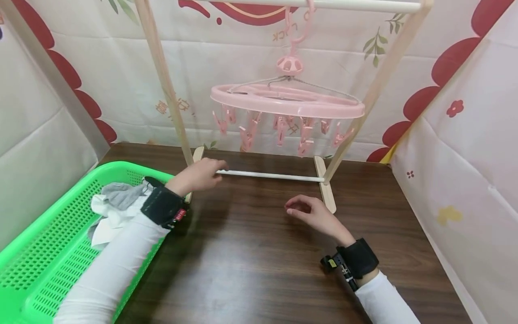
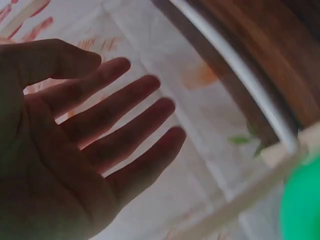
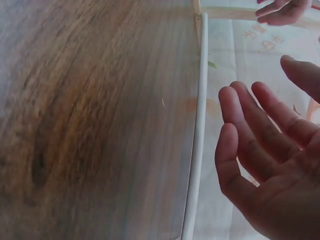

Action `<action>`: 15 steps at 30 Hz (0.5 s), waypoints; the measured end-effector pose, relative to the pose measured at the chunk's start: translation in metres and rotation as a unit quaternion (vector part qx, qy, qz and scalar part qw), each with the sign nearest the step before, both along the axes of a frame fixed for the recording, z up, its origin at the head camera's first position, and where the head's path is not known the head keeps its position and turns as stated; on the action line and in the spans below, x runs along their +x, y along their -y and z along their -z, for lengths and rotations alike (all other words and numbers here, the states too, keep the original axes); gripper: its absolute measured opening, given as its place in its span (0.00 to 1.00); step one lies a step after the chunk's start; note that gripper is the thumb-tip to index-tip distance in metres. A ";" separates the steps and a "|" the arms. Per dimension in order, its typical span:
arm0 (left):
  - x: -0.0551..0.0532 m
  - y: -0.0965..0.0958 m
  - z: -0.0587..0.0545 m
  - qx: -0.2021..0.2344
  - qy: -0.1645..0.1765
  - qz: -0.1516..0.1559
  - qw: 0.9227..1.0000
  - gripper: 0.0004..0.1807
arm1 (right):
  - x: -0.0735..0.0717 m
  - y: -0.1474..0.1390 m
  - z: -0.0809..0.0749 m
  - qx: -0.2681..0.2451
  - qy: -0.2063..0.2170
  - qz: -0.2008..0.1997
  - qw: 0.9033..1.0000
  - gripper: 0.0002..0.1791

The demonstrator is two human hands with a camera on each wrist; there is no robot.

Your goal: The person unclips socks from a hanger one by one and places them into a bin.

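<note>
My left hand [image 1: 200,174] hovers near the left post of the drying stand, overlapping the end of its white lower bar [image 1: 271,175] in the head view. In the left wrist view its fingers are spread and loosely bent, with nothing in them. Over the table's right half, my right hand [image 1: 313,213] hangs with loosely curved fingers and an empty palm, as the right wrist view also shows. Above and between the hands, a pink oval clip hanger [image 1: 287,101] hangs by its hook from the stand's top bar. Several pink clips [image 1: 282,128] dangle under it, holding nothing.
A green plastic basket [image 1: 52,211] stands on the left, with grey and white cloth pieces [image 1: 119,204] inside, partly behind my left forearm. The stand's wooden posts [image 1: 376,94] rise on both sides over the brown table [image 1: 251,252]. Printed cloth walls [image 1: 457,180] enclose the space.
</note>
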State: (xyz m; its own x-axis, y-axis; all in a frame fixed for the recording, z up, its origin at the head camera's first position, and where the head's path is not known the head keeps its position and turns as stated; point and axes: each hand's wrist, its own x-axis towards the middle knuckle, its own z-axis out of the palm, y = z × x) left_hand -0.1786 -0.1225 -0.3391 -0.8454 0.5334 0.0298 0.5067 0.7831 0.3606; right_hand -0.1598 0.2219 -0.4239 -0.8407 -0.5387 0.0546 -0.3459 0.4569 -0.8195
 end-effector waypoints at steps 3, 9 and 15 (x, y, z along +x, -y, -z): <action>-0.003 -0.016 0.011 0.018 0.009 -0.008 1.000 0.21 | 0.004 -0.003 -0.001 0.010 0.005 0.001 1.000 0.15; -0.004 -0.032 0.031 0.023 0.015 -0.020 0.999 0.28 | 0.012 -0.002 0.000 0.026 -0.003 -0.016 1.000 0.16; -0.007 -0.040 0.037 0.021 0.015 -0.013 1.000 0.29 | 0.020 0.003 0.002 0.038 -0.003 -0.028 0.999 0.15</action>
